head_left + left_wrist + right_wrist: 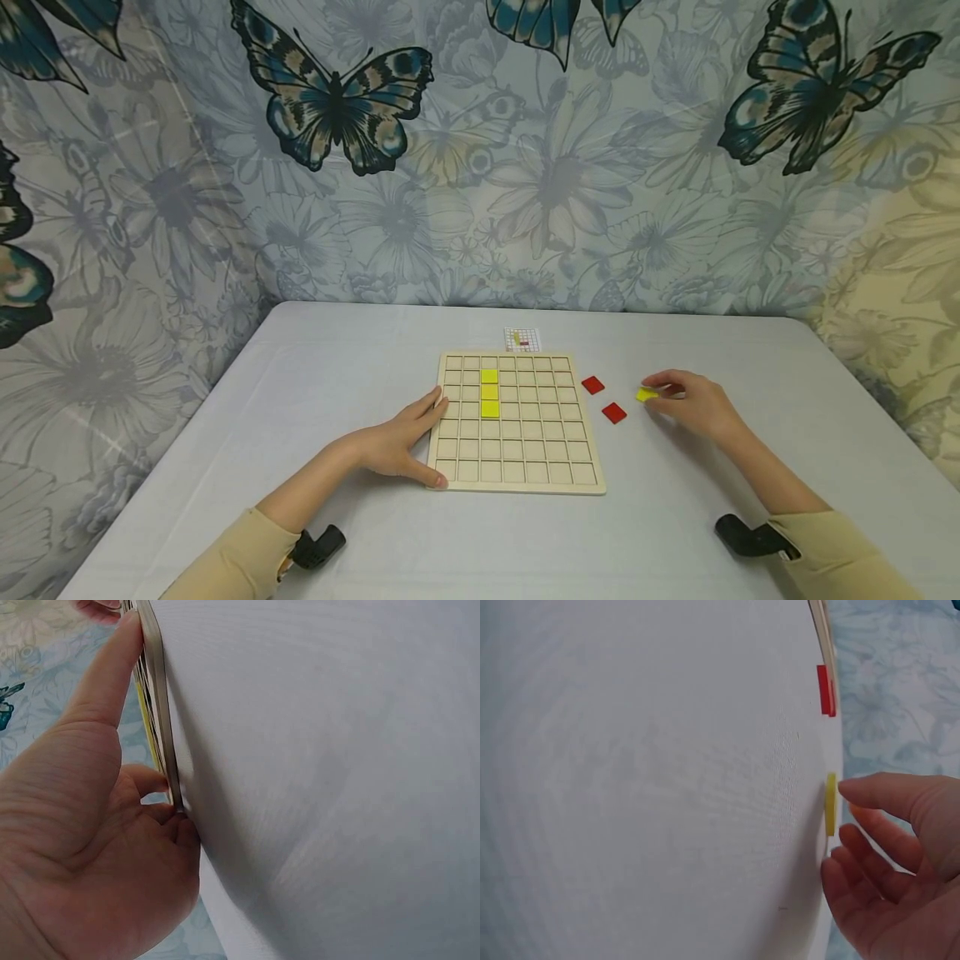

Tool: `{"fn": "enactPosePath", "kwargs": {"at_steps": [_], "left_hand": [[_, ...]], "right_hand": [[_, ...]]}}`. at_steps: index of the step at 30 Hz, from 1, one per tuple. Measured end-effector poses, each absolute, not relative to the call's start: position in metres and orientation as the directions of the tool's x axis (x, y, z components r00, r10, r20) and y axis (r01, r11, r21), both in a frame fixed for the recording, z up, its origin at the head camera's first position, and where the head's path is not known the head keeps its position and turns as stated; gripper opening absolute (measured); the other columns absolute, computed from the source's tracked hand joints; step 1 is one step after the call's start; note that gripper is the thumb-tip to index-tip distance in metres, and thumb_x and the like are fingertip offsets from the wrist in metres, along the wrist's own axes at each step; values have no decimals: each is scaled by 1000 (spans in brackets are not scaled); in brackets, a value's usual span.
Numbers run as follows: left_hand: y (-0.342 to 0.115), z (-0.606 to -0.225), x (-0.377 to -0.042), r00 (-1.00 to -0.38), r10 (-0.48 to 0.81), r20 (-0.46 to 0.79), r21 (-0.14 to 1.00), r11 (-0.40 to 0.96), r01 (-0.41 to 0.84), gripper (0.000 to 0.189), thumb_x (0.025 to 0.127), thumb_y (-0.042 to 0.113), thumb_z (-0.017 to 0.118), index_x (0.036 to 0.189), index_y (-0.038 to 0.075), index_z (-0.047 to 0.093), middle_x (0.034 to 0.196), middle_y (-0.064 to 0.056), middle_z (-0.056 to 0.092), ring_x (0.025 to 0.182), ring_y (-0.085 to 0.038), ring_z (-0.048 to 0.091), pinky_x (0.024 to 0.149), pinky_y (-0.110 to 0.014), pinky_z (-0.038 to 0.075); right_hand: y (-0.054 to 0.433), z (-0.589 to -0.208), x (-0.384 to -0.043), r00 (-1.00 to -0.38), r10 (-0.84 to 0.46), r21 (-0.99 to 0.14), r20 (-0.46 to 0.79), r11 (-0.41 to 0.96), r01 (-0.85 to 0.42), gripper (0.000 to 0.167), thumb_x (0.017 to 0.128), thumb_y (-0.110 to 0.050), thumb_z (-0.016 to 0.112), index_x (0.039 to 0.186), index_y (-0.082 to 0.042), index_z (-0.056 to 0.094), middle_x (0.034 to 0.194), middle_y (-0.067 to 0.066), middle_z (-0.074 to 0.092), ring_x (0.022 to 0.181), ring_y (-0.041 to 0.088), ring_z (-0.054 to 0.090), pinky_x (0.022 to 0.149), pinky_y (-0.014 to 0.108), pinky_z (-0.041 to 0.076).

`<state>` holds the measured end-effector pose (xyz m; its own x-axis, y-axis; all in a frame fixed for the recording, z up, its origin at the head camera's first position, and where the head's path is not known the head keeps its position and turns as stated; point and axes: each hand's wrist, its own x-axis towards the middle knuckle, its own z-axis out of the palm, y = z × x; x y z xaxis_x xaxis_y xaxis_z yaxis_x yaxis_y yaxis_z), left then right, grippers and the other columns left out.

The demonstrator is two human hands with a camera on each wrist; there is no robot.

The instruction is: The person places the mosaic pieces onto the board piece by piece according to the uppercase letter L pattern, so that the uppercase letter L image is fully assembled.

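Note:
A pale wooden grid board [536,454] lies on the table, with three yellow tiles [490,392] in one column. My left hand [397,437] rests against its left side, thumb near the front corner and fingers at the edge. The left wrist view shows the thumb stretched along the board's rim [159,690]. Right of the board, my right hand [693,404] is at a loose yellow tile [646,394], partly covering it. The right wrist view shows this yellow tile [830,804] flat on the table, the thumb tip just above it and the fingers loosely bent.
Two red tiles, one farther back [593,385] and one nearer [614,413], lie between the board and my right hand. A small printed grid card [522,339] lies behind the board. The white table [510,550] meets a butterfly-patterned backdrop [555,217].

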<state>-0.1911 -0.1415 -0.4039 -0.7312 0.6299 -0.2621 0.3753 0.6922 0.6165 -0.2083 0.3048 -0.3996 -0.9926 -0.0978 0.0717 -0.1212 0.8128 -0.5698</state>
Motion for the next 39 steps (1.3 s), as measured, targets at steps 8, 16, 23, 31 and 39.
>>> {"fn": "enactPosePath", "kwargs": {"at_steps": [8, 16, 23, 31, 39], "left_hand": [[-141, -404, -191, -733, 631, -255, 615, 690, 381, 116, 78, 47, 80, 156, 2, 7, 162, -14, -10, 148, -31, -4, 116, -50, 13], [-141, -403, -190, -734, 630, -256, 607, 695, 386, 116, 78, 47, 80, 156, 2, 8, 162, -15, -10, 148, -32, -4, 116, -49, 14], [-141, -402, -189, -732, 632, -253, 614, 690, 383, 115, 78, 45, 81, 156, 2, 7, 162, -15, -10, 148, -32, -4, 116, -50, 13], [-142, -402, -189, -733, 630, -257, 615, 691, 379, 116, 78, 45, 81, 156, 2, 7, 162, -14, -10, 148, -31, -5, 116, -50, 13], [-143, -403, -190, -729, 639, -244, 611, 685, 396, 116, 78, 46, 80, 156, 1, 7, 162, -16, -10, 148, -34, -4, 116, -51, 13]], "right_hand": [[309, -400, -208, -991, -123, -574, 47, 809, -128, 32, 86, -13, 73, 113, 4, 66, 107, 20, 66, 95, 35, 59, 73, 37, 51], [309, -400, -208, -993, -114, -582, 35, 805, -113, 34, 85, -14, 74, 113, 4, 65, 95, 12, 64, 87, 26, 57, 67, 30, 47], [309, -400, -209, -992, -102, -561, 73, 818, -126, 33, 84, -15, 75, 110, 4, 67, 95, 12, 67, 86, 25, 60, 66, 30, 49], [302, -400, -207, -994, -81, -590, 76, 800, -110, 38, 83, -20, 78, 112, 3, 68, 98, 12, 69, 89, 27, 63, 68, 28, 51], [284, -396, -203, -994, -93, -658, 65, 745, -113, 40, 84, -28, 78, 115, -4, 68, 98, 6, 69, 94, 25, 62, 72, 25, 51]]}}
